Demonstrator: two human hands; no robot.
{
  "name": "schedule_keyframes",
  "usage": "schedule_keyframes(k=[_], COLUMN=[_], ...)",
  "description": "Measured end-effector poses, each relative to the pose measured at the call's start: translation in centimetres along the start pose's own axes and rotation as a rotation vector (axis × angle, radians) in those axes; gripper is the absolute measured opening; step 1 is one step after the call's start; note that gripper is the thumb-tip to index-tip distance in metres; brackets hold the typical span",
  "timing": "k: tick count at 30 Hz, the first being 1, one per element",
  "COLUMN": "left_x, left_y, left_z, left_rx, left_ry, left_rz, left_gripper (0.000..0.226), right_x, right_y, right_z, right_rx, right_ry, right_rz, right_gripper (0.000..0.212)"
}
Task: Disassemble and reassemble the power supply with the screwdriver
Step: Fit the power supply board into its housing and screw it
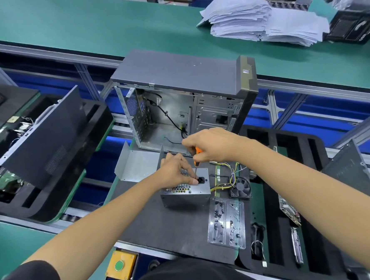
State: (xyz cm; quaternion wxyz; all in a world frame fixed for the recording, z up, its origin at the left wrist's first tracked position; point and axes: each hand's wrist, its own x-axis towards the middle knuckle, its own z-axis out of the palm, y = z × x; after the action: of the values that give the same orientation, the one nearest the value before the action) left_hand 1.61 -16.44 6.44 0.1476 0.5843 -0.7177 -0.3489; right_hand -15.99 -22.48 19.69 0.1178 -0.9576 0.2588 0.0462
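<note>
No writing or brand can be read anywhere; the labels on the parts are too small to make out. The largest thing is the open computer case (184, 101), standing upright at the far edge of the dark work mat (163, 227), its side off, with black cables hanging inside its bare metal bay. Just in front of it, a bent grey metal cover (135, 164) lies on the mat. The power supply (186, 192) sits near the middle of the mat, a grey metal box with a honeycomb vent and a black socket on its top face. The left hand (177, 172) rests on that top face, fingers curled down, the fingertips by the socket. The right hand (212, 144) is closed around the orange handle of the screwdriver (197, 158), held upright with its shaft pointing down to the box top beside the socket. A bundle of yellow and mixed wires (229, 178) trails from the box's right side towards a small black fan (240, 188). A clear plastic tray (227, 222) in front holds small dark parts, too small to tell apart.
</note>
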Motion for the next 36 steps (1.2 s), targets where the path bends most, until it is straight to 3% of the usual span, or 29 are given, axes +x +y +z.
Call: schedule_keyframes(k=[12,17,19,22,23,26,29,32,36], left_x=[-0.1,0.0,0.4,1.3,1.6,2.6,3.5,3.9,3.8], left_y=[-0.6,-1.5,-1.7,-0.7,-0.3,0.6,1.6,1.9,1.4], left_z=[0.1,-1.1,-1.7,-2.1,-2.1,-1.2,-0.4,0.3,0.6], left_rx=[-0.045,-0.111,-0.230,-0.328,-0.288,-0.140,0.037,0.242,0.250], left_ry=[-0.010,-0.097,-0.154,-0.229,-0.229,-0.218,-0.235,-0.214,-0.180], left_rz=[0.044,0.037,0.020,-0.054,-0.067,-0.076,-0.140,-0.186,-0.202], left_gripper=[0.016,0.043,0.036,0.008,0.004,0.027,0.030,0.026,0.014], right_x=[0.8,0.6,0.5,0.4,0.4,0.3,0.2,0.3,0.6], right_y=[-0.6,-0.5,-0.5,-0.5,-0.5,-0.5,-0.6,-0.8,-0.9], right_z=[0.2,0.2,0.0,-0.1,0.0,0.2,0.3,0.2,0.2], right_rx=[-0.069,-0.080,-0.074,-0.015,0.016,0.080,0.062,0.021,-0.063], right_ry=[-0.006,-0.009,-0.020,-0.056,-0.059,-0.058,-0.050,-0.033,-0.006], right_rz=[-0.023,-0.012,-0.021,-0.036,-0.034,-0.020,-0.036,-0.069,-0.091], right_gripper=[0.017,0.020,0.021,0.025,0.027,0.030,0.028,0.026,0.023])
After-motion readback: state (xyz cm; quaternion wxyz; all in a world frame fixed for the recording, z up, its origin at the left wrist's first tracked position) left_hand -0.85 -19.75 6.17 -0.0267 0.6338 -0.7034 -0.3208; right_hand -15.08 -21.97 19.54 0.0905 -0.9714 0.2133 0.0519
